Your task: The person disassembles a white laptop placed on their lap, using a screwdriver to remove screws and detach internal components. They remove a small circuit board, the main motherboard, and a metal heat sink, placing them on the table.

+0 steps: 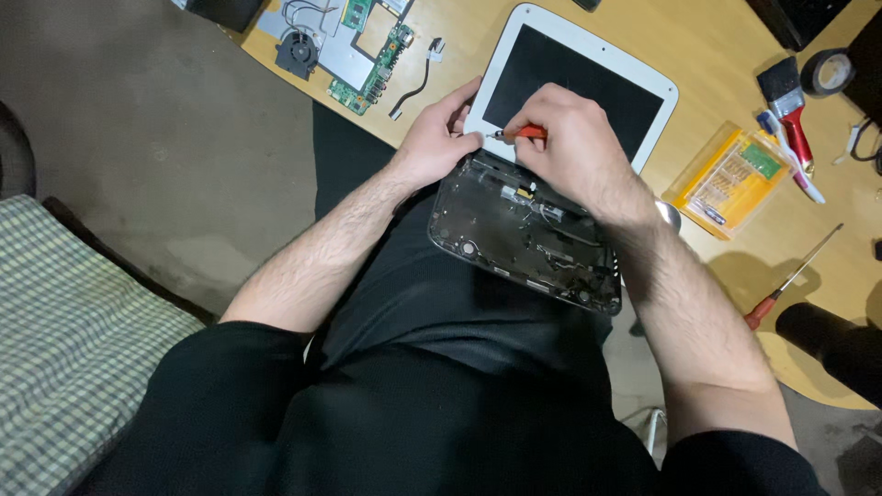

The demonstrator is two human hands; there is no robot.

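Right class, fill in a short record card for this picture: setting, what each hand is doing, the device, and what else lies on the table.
Setting: wooden table, seen from above by a seated person
Left hand: steadies the corner of the white screen lid
Right hand: holds a small orange-handled screwdriver, tip at the hinge
Device: small laptop, opened dark base shell with its insides exposed
Removed parts: green circuit board, black fan
Other tools: yellow bit set case, red-handled brush, long red-handled screwdriver, tape roll
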